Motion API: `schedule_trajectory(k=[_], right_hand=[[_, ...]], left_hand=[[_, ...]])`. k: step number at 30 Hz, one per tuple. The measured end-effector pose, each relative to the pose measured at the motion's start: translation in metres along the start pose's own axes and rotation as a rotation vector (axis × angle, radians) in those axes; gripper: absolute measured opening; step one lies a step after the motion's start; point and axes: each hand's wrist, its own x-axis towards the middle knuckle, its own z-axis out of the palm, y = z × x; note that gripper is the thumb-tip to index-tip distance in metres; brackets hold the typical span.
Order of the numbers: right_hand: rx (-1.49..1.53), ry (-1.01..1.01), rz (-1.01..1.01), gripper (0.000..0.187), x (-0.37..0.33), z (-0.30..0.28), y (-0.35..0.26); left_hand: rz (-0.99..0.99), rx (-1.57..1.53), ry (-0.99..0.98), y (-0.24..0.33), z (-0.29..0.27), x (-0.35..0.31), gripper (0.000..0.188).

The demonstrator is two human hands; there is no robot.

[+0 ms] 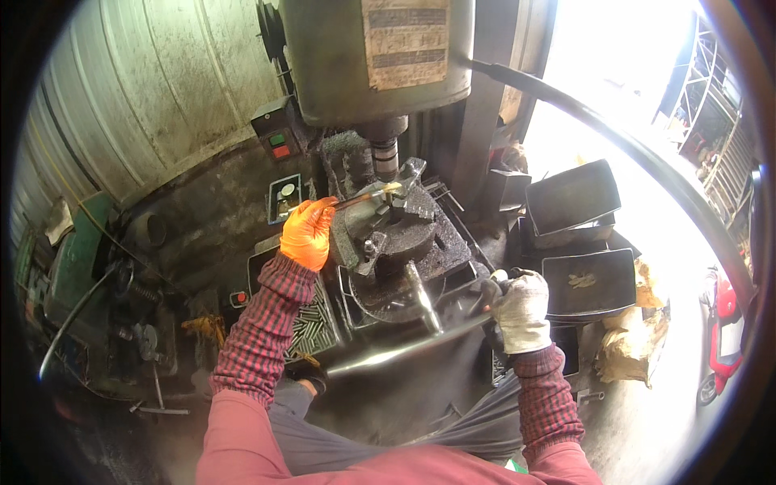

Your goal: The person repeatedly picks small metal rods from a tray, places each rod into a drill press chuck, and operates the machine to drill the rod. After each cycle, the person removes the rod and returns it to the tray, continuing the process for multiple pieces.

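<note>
My left hand, in an orange glove, is closed around a slim brush with a pale tip. The brush tip reaches over the metal vise, just below the drill press spindle. Grey chips and grime coat the vise and the machine table around it. My right hand, in a whitish work glove, curls around the right end of a long shiny metal bar. That bar slants across in front of the table, and its grip end is partly hidden by the fingers.
Left of the vise lies a tray of small metal pins. A control box with green and red buttons is mounted behind my left hand. Black bins are stacked at right. A thick dark hose arches across the upper right.
</note>
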Motion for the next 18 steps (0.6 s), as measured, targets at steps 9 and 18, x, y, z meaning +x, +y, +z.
schedule_trajectory(k=[9,18], right_hand=[[0.209,-0.155,0.029,0.014,0.002,-0.026,0.002],[0.348,0.748,0.124,0.042,0.014,-0.200,0.099]], left_hand=[[-0.078,0.305,0.040,-0.097,-0.038,-0.006,0.026],[-0.395,0.630,0.119,-0.183,-0.088,-0.027,0.030]])
